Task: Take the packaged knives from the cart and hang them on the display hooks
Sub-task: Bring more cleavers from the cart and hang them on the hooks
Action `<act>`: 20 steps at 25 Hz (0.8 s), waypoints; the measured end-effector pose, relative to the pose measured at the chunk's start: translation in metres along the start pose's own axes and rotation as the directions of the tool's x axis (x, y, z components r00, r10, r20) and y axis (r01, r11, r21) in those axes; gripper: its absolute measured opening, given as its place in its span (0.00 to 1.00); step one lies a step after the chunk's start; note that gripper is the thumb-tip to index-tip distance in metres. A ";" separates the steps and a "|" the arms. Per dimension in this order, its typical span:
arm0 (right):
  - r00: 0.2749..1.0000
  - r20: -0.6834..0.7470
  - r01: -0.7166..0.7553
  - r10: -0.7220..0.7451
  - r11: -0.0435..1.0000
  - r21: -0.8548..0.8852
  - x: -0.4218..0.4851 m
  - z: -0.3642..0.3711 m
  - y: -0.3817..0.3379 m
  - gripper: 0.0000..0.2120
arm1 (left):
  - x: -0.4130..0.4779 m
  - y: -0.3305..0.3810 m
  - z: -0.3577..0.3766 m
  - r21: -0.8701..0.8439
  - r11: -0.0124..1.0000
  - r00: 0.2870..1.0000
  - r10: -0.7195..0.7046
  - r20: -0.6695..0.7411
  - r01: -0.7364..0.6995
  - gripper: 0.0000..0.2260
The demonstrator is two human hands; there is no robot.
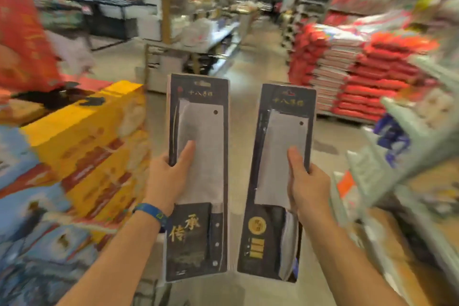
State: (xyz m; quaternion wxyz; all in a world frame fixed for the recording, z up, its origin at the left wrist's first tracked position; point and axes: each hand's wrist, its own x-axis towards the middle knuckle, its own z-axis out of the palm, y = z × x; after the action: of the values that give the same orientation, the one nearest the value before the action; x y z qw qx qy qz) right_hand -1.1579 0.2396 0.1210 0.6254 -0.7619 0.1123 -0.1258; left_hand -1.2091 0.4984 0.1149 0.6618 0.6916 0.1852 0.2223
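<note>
The person is holding two packaged knives upright, side by side and not touching, just to the right of the stack of yellow cardboard cartons point(87, 136). The left hand point(165, 176) is gripping the first cleaver pack point(203, 131), a black rectangular card carrying a steel blade under clear plastic, which is the one nearer the yellow cartons. It is holding the pack by its left edge, with the thumb lying across the front over the blade and the fingers going behind the card, out of view. The right hand point(306, 186) is gripping the second cleaver pack point(278, 156), of the same make and farther right of the yellow cartons. It is holding this pack by its right edge, thumb pressing on the front. Both packs are showing a hang slot at the top, with the handles pointing down. A blue wristband point(151, 213) is sitting on the left wrist. A pile of red and white sacks point(352, 69) is lying well beyond the yellow cartons, to their right. Grey shelving point(409, 156) at the far right of the cartons is too blurred to read.
</note>
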 end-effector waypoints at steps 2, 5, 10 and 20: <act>0.980 -0.200 0.000 -0.002 1.000 -0.008 0.016 -0.070 0.013 0.40 | -0.003 0.004 0.066 -0.017 1.000 0.986 -0.013 0.169 0.016 0.32; 0.907 -0.420 -0.043 0.043 0.999 0.008 0.025 -0.173 0.029 0.28 | -0.026 0.011 0.169 -0.049 0.996 0.911 -0.043 0.410 0.068 0.24; 0.756 -0.654 -0.086 0.040 0.996 -0.038 0.043 -0.324 0.054 0.27 | -0.092 0.015 0.333 -0.126 0.992 0.765 0.071 0.640 0.013 0.03; 0.545 -0.839 -0.086 -0.004 0.994 -0.060 0.081 -0.534 0.066 0.34 | -0.224 0.074 0.566 -0.284 0.954 0.589 0.287 0.755 -0.100 0.07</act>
State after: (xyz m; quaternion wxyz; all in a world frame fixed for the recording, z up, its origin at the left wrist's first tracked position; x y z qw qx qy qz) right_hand -1.2598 -0.2939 0.1597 0.4623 -0.6355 0.4203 -0.4535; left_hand -1.0860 -0.1002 0.1602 0.7164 0.6598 -0.2263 -0.0156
